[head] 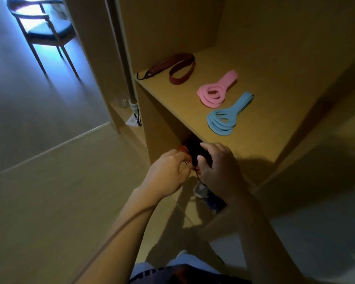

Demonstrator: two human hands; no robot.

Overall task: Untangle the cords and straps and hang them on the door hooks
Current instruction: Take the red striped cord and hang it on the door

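Just below the front edge of the shelf, the risk sits between the two hands. The left hand pinches an orange-red strand at the left side of the tangle. If it pulls outward while the loops are crossed, I judge the knot would cinch tighter rather than open. The light is dim and the dark part of the bundle is hard to read, so picking the wrong strand looks easy. The right hand has its fingers curled over the dark mass with the thumb underneath. A thin cord drops from it to a dark blue-grey piece hanging free. That piece could swing, snag on the shelf edge, or drag the bundle out of a loosened grip.

The tangle lies directly between the hands, touching both, held in the air in front of the opening under the shelf. On the shelf board, well apart from the hands, lie a maroon strap, then a pink strap, then a blue strap, each already coiled neatly. No door hooks are in view, so none is hung yet.
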